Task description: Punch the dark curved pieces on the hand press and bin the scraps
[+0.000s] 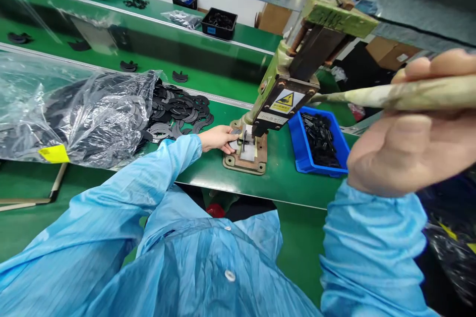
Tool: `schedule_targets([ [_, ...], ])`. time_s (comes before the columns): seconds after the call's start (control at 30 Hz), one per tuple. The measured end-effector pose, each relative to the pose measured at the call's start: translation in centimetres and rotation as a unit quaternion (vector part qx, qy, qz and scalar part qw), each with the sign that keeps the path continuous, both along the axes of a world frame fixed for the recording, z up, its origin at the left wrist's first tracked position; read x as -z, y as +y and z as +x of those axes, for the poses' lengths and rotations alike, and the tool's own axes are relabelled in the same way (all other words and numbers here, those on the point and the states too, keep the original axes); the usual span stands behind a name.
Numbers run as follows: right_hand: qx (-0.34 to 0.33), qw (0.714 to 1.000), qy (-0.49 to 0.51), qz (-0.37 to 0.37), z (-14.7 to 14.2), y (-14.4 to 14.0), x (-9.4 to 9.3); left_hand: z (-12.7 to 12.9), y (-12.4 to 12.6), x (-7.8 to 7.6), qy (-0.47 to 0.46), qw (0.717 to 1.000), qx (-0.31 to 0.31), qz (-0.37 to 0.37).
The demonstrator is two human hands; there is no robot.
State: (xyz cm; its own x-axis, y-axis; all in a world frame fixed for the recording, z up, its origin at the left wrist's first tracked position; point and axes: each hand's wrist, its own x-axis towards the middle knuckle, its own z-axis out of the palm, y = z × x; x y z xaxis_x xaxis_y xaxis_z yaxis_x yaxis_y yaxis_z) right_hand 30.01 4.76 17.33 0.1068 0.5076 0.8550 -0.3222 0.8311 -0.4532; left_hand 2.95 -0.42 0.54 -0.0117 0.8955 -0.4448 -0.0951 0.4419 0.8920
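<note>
The left hand (219,138) reaches to the base of a green hand press (286,84) on the green table (208,171), its fingers curled round a small dark part (243,141) that sits on the white pad of the press base, right under the ram; the fingertips hide where the part is gripped, and its shape is too small to make out. The right hand (412,143) is close to the camera, large and blurred, its fingers wrapped shut around the pale press lever (401,95), whose far end runs off the right edge. The top of the press is cut off by the frame. Just right of the press stands a blue bin (297,143) of small black pieces, its near corner hidden by the right sleeve. Left of the press lies a heap of flat black rings (178,111), partly under a crumpled clear plastic bag (74,109) with a yellow label; how many rings the bag covers cannot be told. Beyond, on a farther green surface, stands a black tray (219,24).
</note>
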Motion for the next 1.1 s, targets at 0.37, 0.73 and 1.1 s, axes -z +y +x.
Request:
schedule_targets([
  [0.37, -0.064, 0.938, -0.298, -0.167, -4.3, -7.9, 18.1, 0.8, -10.3, -4.9, -0.033, 0.989, 0.061, 0.134],
  [0.73, -0.072, 0.92, -0.318, -0.218, -4.0, -10.6, 19.7, 3.7, -11.5, -4.9, -0.081, 0.986, 0.086, 0.119],
  [1.1, -0.018, 0.908, -0.403, -0.114, -1.2, -10.0, 17.6, 3.5, -11.5, -4.3, 0.133, 0.971, 0.06, 0.191],
])
